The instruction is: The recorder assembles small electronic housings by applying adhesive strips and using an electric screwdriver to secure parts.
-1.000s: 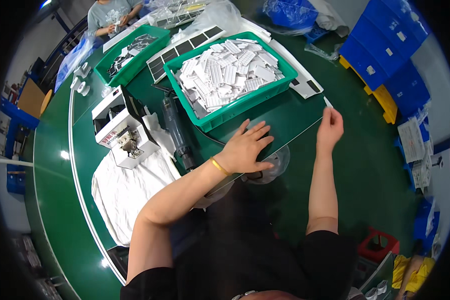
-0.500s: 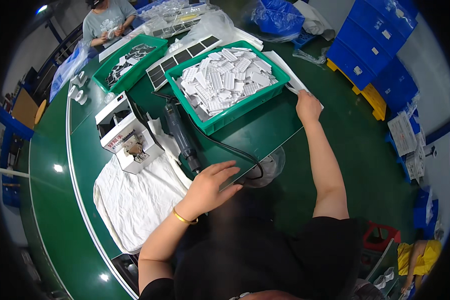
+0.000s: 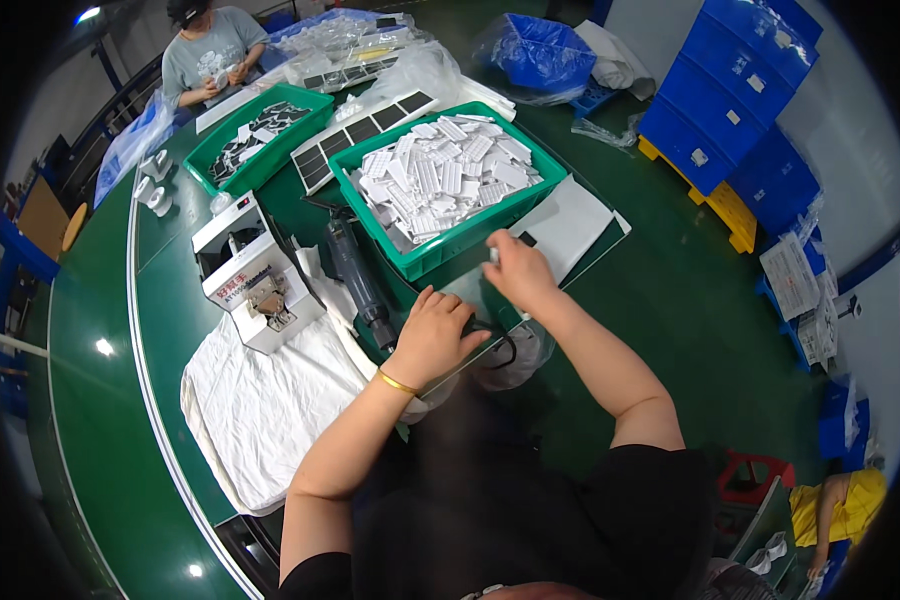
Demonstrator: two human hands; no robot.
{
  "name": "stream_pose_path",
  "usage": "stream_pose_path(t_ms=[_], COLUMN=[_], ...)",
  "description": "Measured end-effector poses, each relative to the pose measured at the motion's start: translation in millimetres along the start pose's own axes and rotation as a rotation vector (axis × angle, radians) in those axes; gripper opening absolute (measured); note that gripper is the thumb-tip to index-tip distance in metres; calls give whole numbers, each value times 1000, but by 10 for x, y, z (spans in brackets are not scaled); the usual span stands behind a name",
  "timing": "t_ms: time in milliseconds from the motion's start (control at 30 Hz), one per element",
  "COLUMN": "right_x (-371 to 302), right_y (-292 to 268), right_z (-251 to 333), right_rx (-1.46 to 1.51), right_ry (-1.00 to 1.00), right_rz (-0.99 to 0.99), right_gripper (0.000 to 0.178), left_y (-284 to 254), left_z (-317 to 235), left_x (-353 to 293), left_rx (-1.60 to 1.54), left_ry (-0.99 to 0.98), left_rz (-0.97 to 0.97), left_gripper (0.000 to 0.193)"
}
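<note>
My right hand (image 3: 522,272) is closed over the table's near right side, in front of the green bin. A small whitish piece (image 3: 493,256) shows at its fingertips, too small to name. Beyond this hand a flat white sheet (image 3: 582,215) lies beside the bin, with a dark spot near the knuckles. My left hand (image 3: 436,335), with a gold bangle at the wrist, hovers by the table edge, fingers loosely bent and thumb apart. Nothing shows in it. Left of it lies a dark electric screwdriver (image 3: 358,275), and a black cable (image 3: 505,340) loops past its thumb.
The green bin (image 3: 490,213) holds many white plastic pieces; another green bin (image 3: 297,133) holds dark and white parts. A white machine (image 3: 245,275) stands on the left by a white cloth (image 3: 260,420). Blue crates (image 3: 725,90) are stacked at right. A person (image 3: 210,60) works across the table.
My right hand has left the white sheet's far edge and come inward toward my left hand. The sheet now lies flat on the table. My left hand has shifted slightly right and up.
</note>
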State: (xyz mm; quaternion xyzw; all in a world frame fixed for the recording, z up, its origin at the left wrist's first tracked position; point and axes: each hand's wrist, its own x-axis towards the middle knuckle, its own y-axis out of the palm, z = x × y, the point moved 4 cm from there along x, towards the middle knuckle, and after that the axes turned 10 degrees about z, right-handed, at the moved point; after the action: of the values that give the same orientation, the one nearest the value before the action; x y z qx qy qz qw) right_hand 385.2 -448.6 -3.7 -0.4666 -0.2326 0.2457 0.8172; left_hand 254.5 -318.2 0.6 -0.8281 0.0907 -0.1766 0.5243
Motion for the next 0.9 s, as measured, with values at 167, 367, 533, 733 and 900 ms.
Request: stream_pose_path(t_ms=[167, 367, 533, 733, 900], right_x=[174, 234, 100, -42, 5], right_y=[332, 527, 218, 24, 221], right_z=[487, 677, 356, -72, 16], right_rx=[128, 303, 692, 206, -72], right_ry=[-37, -6, -27, 84, 23], right_rz=[114, 121, 61, -108, -118], right_gripper=[36, 43, 27, 21, 27], left_y=[-89, -169, -273, -288, -101], left_z=[-49, 13, 2, 24, 231], left_x=[-125, -276, -330, -65, 267], left_rx=[9, 4, 25, -52, 29], left_ry=[-32, -13, -30, -69, -78], left_rz=[36, -28, -59, -94, -127], left_gripper=[29, 26, 26, 14, 37])
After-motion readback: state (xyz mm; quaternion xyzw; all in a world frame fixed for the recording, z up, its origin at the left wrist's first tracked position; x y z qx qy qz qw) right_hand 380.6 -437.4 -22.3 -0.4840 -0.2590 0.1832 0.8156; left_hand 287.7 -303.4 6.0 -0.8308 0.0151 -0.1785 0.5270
